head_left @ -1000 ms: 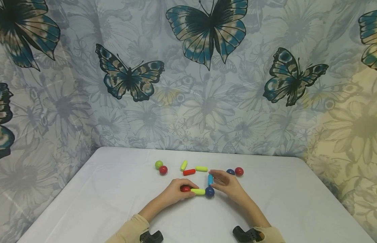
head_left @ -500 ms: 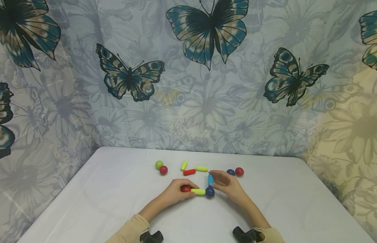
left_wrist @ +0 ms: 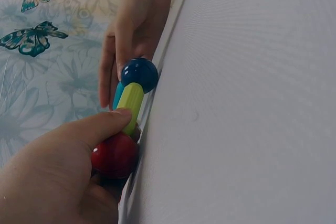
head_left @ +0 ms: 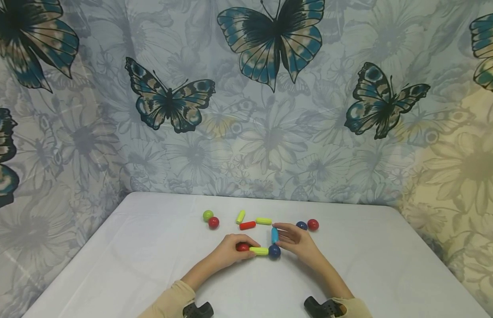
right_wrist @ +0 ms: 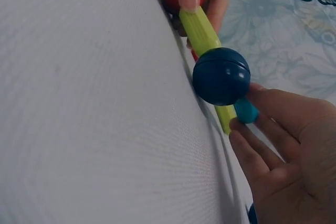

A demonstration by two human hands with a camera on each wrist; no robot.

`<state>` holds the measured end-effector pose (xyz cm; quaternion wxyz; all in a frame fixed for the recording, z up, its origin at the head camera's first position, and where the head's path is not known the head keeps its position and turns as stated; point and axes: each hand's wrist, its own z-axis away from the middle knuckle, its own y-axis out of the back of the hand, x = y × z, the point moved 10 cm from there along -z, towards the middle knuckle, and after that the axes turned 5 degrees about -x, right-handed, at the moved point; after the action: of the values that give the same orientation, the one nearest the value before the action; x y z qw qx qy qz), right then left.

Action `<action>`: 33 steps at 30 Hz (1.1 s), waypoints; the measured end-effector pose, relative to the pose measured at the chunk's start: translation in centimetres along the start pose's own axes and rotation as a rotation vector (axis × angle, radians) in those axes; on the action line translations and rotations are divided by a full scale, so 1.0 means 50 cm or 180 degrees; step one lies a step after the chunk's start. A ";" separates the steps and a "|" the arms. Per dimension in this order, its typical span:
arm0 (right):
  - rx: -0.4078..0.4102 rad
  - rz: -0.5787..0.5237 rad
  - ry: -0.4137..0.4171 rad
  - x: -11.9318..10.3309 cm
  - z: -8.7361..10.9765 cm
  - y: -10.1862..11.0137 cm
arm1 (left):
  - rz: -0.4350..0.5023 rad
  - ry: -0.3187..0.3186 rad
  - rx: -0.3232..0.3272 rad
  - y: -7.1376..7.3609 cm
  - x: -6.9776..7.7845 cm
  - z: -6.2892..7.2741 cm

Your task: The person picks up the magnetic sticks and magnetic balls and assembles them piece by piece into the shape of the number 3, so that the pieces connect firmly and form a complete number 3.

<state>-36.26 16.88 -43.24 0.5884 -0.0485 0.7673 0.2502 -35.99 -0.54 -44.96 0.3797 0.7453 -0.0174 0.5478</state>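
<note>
A red ball (head_left: pixel 242 247), a yellow-green rod (head_left: pixel 260 251) and a dark blue ball (head_left: pixel 274 251) form a row on the white table. From the dark blue ball a light blue rod (head_left: pixel 274 235) runs toward the back, making a corner. My left hand (head_left: pixel 229 251) grips the left end of this row, its thumb (left_wrist: pixel 122 114) on the yellow-green rod and the palm around the red ball. On the other side, my right hand (head_left: pixel 300 243) holds the light blue rod between thumb and fingers, close beside the dark blue ball. In the right wrist view that ball (right_wrist: pixel 221 76) partly hides the rod.
Behind the hands lie two yellow-green rods (head_left: pixel 264 221) and a red rod (head_left: pixel 247 225). A green ball (head_left: pixel 208 215) and another red ball (head_left: pixel 214 222) sit at back left. Beyond my right hand are a second dark blue ball (head_left: pixel 301 225) and a red one.
</note>
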 end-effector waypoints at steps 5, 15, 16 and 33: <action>-0.0002 -0.0006 0.0063 -0.004 0.001 -0.001 | 0.0000 -0.0003 0.0012 0.001 0.000 0.000; -0.0005 0.0024 0.0049 0.001 0.000 0.000 | -0.0003 -0.0062 0.0015 0.000 0.004 0.000; -0.0007 0.0031 0.0047 0.002 0.000 -0.001 | 0.0001 -0.0059 0.0013 0.000 0.004 0.000; 0.0015 0.0102 0.0085 0.005 -0.001 0.000 | 0.0075 -0.0199 -0.0014 -0.003 0.014 -0.002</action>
<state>-36.36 16.91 -43.47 0.5742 -0.0382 0.7764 0.2572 -35.71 -0.12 -44.45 0.3741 0.7610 -0.0392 0.5286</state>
